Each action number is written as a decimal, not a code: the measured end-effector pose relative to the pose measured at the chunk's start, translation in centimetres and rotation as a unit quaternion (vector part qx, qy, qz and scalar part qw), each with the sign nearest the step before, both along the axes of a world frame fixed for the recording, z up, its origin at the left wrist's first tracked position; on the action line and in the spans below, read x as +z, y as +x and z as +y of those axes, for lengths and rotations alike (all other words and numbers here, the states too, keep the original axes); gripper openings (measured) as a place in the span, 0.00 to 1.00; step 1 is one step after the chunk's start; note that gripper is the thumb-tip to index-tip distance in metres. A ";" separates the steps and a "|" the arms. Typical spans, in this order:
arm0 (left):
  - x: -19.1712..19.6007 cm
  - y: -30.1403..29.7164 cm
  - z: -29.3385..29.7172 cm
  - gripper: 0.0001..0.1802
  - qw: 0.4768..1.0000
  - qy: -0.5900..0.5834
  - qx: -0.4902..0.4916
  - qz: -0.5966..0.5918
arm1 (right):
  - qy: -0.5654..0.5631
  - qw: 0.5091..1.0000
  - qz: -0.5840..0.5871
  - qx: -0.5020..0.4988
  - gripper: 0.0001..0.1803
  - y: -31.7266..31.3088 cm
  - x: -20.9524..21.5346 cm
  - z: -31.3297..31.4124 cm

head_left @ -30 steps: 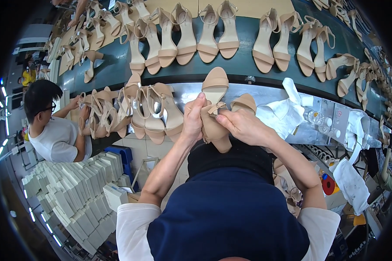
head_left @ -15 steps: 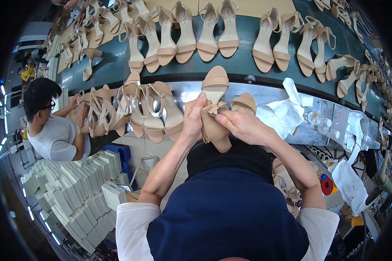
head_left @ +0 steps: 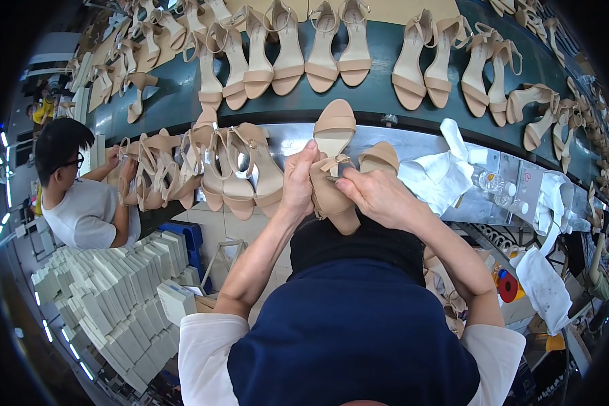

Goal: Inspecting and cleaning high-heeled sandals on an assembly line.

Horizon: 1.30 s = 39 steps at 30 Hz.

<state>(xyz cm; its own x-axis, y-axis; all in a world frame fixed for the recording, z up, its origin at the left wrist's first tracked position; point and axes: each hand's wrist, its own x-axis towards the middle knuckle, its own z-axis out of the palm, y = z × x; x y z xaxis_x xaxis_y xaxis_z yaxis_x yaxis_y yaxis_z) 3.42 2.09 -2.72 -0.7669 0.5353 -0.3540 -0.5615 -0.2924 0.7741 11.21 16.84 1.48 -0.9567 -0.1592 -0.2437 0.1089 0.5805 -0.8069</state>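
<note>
Sandal (head_left: 333,199) held at the bench (head_left: 413,143)

The sandal is gripped by the left hand (head_left: 298,179), its toe over the bench, its heel on the near side of the bench. The right hand (head_left: 379,196) is narrowed to a pinch at the strap (head_left: 333,162); what is pinched cannot be told. Beyond the bench, more sandals (head_left: 322,51) are lined up on a belt (head_left: 383,81)

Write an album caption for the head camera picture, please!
Left hand grips a beige sandal, right hand close by its strap, near a row of more sandals.
</note>
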 end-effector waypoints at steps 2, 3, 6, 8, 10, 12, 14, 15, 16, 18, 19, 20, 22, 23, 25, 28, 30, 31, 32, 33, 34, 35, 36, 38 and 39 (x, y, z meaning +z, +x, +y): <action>0.0 0.1 0.1 0.26 1.000 -0.003 -0.004 0.007 | 0.012 1.000 -0.003 0.007 0.21 -0.1 0.1 -0.2; -0.1 0.1 0.2 0.26 1.000 -0.006 -0.006 0.015 | 0.026 0.999 -0.014 0.012 0.22 -0.3 0.0 -0.3; -0.6 -0.1 -0.2 0.24 0.999 -0.005 -0.031 0.019 | 0.026 0.999 -0.025 0.026 0.23 -0.7 -0.1 -0.2; -0.3 0.0 0.0 0.25 0.999 -0.001 -0.030 0.016 | 0.013 0.999 -0.027 0.035 0.24 -0.9 -0.5 0.1; -0.1 0.0 0.0 0.26 1.000 0.004 -0.028 0.012 | -0.073 0.997 -0.009 0.021 0.25 -0.8 -1.1 0.7; -0.4 -0.1 -0.1 0.26 1.000 0.016 -0.027 0.004 | -0.080 0.996 -0.024 0.025 0.25 -0.8 -1.0 0.9; -0.7 -0.2 -0.2 0.26 1.000 0.014 -0.023 0.012 | -0.087 0.995 -0.039 0.030 0.24 -0.9 -0.4 0.9; -0.6 -0.2 -0.2 0.26 1.000 0.013 -0.021 0.019 | -0.064 0.997 -0.032 0.033 0.24 -0.9 -0.1 0.8; -0.5 -0.1 -0.1 0.26 1.000 0.013 -0.021 0.019 | -0.040 0.998 -0.026 0.036 0.23 -0.9 0.1 0.6; -0.1 0.0 0.1 0.26 1.000 -0.012 -0.011 0.014 | -0.020 0.999 -0.016 0.034 0.23 -1.0 -0.1 0.2; -0.1 0.0 0.1 0.26 1.000 -0.012 -0.011 0.014 | 0.001 0.999 -0.006 0.031 0.23 -1.0 -0.2 0.0; -0.1 0.0 0.0 0.24 0.999 -0.030 -0.021 0.013 | 0.001 0.999 -0.006 0.031 0.23 -1.0 -0.3 -0.4; 0.0 0.2 0.0 0.23 0.998 -0.047 -0.033 0.010 | 0.089 0.996 0.019 0.014 0.23 -0.7 -0.3 -1.2; 0.2 0.4 0.1 0.23 0.998 -0.058 -0.021 0.005 | 0.089 0.996 0.019 0.013 0.23 -0.5 -0.3 -1.2; 0.0 0.4 0.1 0.23 0.997 -0.071 -0.008 0.000 | 0.068 0.998 -0.002 0.014 0.23 -0.3 -0.5 -0.9; -0.6 0.1 -0.1 0.26 1.000 0.004 -0.025 0.009 | -0.037 0.999 -0.008 0.010 0.23 -0.3 -0.8 0.5; -0.5 0.0 0.0 0.26 1.000 0.004 -0.026 -0.005 | -0.049 0.998 -0.031 0.015 0.23 -0.4 -0.4 0.8; -0.4 -0.1 0.1 0.26 1.000 0.004 -0.028 -0.005 | -0.050 0.998 -0.035 0.022 0.23 -0.5 -0.2 0.8; -0.2 -0.1 0.1 0.26 1.000 0.001 -0.026 -0.005 | -0.051 0.998 -0.038 0.029 0.23 -0.6 -0.2 0.7; -0.1 -0.1 0.0 0.27 1.000 -0.002 -0.022 -0.004 | -0.052 0.998 -0.038 0.029 0.23 -0.6 -0.2 0.7; 0.0 -0.1 0.1 0.27 1.000 -0.003 -0.022 -0.005 | -0.041 0.998 -0.038 0.029 0.23 -0.8 -0.2 0.5; 0.1 0.0 0.1 0.26 1.000 -0.005 -0.025 0.002 | -0.031 0.998 -0.037 0.029 0.23 -0.9 -0.2 0.4; 0.2 -0.1 0.2 0.26 1.000 -0.007 -0.028 0.010 | -0.031 0.998 -0.037 0.028 0.23 -0.9 -0.4 0.2; -0.2 0.0 0.1 0.26 1.000 -0.010 -0.028 0.008 | -0.006 0.999 -0.034 0.024 0.23 -0.9 -0.9 -0.1; -0.3 0.0 0.0 0.26 0.999 -0.012 -0.029 0.005 | -0.006 0.999 -0.034 0.023 0.23 -0.9 -0.9 0.0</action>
